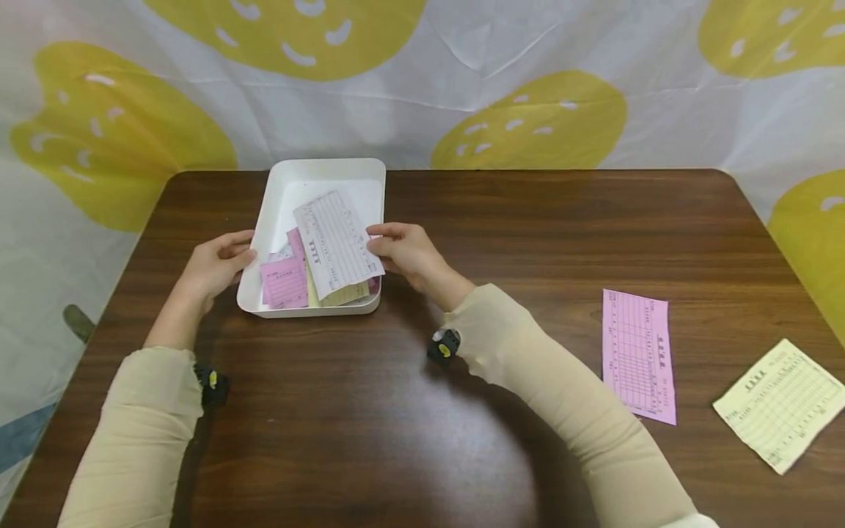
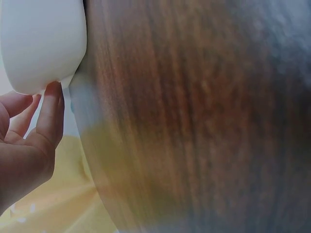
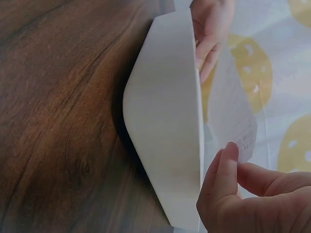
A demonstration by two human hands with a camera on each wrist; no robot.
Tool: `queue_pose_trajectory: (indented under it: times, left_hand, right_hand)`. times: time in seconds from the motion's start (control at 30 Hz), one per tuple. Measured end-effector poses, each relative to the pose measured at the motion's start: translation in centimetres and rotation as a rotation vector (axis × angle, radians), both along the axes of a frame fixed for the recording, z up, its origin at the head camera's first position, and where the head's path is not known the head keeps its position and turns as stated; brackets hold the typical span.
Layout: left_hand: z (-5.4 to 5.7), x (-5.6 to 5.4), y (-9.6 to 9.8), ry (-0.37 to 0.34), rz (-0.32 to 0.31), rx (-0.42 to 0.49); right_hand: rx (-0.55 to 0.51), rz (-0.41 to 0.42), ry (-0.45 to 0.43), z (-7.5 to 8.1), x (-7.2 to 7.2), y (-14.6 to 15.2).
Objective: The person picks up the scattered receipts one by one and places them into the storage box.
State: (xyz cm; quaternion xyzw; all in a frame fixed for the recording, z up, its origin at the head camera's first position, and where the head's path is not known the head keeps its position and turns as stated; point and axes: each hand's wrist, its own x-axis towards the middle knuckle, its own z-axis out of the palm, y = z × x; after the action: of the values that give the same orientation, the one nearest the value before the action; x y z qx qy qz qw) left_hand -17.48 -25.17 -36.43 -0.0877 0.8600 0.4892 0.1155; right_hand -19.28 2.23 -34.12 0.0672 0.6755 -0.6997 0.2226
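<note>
In the head view a white tray [image 1: 317, 312] stands on the table, with pink and yellow paper slips lying in its near part. My right hand [image 1: 411, 255] pinches a white printed slip [image 1: 338, 238] by its right edge, thumb against fingers. The right wrist view shows this slip [image 3: 234, 114] raised above the tray's rim [image 3: 198, 121]. My left hand [image 1: 214, 268] is at the tray's left side, its fingertips resting against the outer wall. In the left wrist view these fingers [image 2: 51, 114] touch the tray wall [image 2: 43, 43] from outside.
A pink printed slip [image 1: 639, 356] lies on the brown wooden table [image 1: 343, 425] to the right. Farther right, near the table's edge, is a creased pale yellow slip [image 1: 782, 405]. A white cloth with yellow shapes [image 1: 528, 121] hangs behind the table.
</note>
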Motion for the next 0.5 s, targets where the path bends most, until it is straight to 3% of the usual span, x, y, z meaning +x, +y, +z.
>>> queue_pose_trajectory:
  times: [0.13, 0.5]
  left_hand:
    - [0.0, 0.0, 0.0, 0.000, 0.002, 0.001]
    - [-0.2, -0.3, -0.1, -0.036, 0.005, -0.021]
  right_hand:
    - [0.034, 0.022, 0.003, -0.1, -0.1, -0.3]
    - [0.190, 0.227, 0.047, 1.0, -0.2, 0.1]
